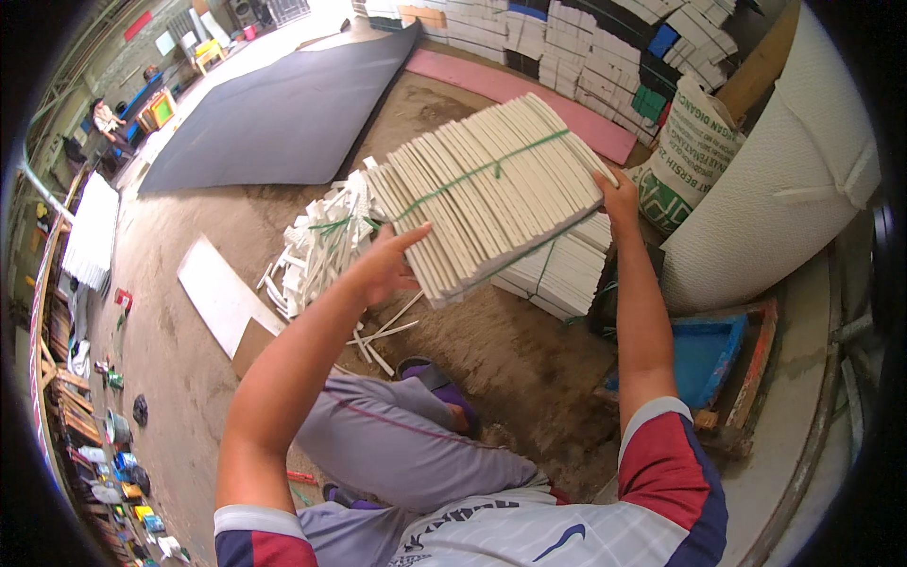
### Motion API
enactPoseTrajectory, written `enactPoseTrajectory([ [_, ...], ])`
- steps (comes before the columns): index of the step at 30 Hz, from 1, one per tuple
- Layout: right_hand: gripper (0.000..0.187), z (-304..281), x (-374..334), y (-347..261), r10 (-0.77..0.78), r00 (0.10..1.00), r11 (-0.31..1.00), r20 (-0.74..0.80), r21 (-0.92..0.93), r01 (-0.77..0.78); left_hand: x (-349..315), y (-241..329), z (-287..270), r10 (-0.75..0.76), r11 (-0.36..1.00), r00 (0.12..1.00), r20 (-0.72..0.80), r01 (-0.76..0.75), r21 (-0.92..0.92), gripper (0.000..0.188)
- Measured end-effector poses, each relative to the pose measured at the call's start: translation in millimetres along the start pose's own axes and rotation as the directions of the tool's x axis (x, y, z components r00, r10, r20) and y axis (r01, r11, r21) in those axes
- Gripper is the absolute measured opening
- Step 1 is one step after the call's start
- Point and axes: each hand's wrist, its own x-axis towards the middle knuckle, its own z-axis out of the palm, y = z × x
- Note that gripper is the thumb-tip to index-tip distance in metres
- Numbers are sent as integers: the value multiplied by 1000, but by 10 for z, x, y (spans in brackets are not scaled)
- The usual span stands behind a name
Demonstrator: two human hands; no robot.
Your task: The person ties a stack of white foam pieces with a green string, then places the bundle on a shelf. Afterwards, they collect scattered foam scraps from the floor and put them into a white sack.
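A bundle of thin off-white slabs (pixel 491 180), packed side by side and tied round with green string, is held up in front of me, tilted. My left hand (pixel 385 263) is on its near left corner, with a finger stretched over the edge. At the right end, my right hand (pixel 619 200) grips the corner, its thumb side on the edge. Beneath the bundle's right half, another tied stack of white slabs (pixel 548 274) is partly covered. A loose heap of white offcut strips (pixel 321 236), with green string on it, lies beside my left hand.
A large dark sheet (pixel 283 113) covers the floor beyond. Stacked white slabs (pixel 586 57) line the back, behind a pink strip (pixel 539 99). To the right are a printed sack (pixel 685 151), a big white roll (pixel 775 180) and a blue tray (pixel 709 354). A white board (pixel 222 293) lies left.
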Motion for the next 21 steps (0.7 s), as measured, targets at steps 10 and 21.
enactPoseTrajectory([
  [10,63,-742,524,1617,30,991,999,-134,20,-28,981,-951,1302,-220,954,966,134,184,239,119],
  [21,80,299,-704,885,348,924,572,-157,-745,-342,1088,-701,718,-282,243,862,422,-362,900,101],
])
